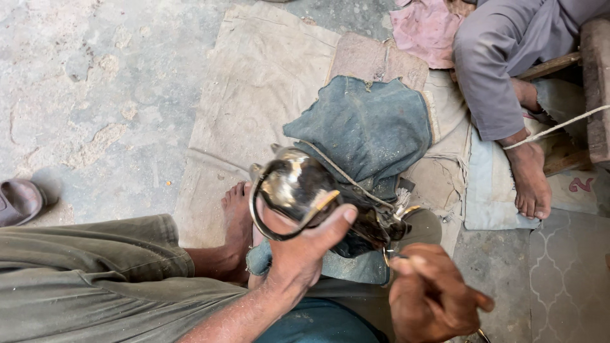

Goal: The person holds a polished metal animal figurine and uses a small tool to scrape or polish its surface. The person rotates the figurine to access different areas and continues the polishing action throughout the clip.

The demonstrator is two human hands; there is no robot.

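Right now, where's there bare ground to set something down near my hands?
Free: the concrete floor left of the burlap mat, beyond the sandal. Crowded: around your left hand and right hand, where the shiny shoe and blue cloth sit.

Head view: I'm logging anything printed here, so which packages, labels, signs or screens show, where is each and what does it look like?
No packages, signs or screens show.
Red mark: the only printed thing, a small curly red figure on a pale cloth at the right edge, beside another person's bare foot.
The shiny dark shoe in the left hand shows no label.
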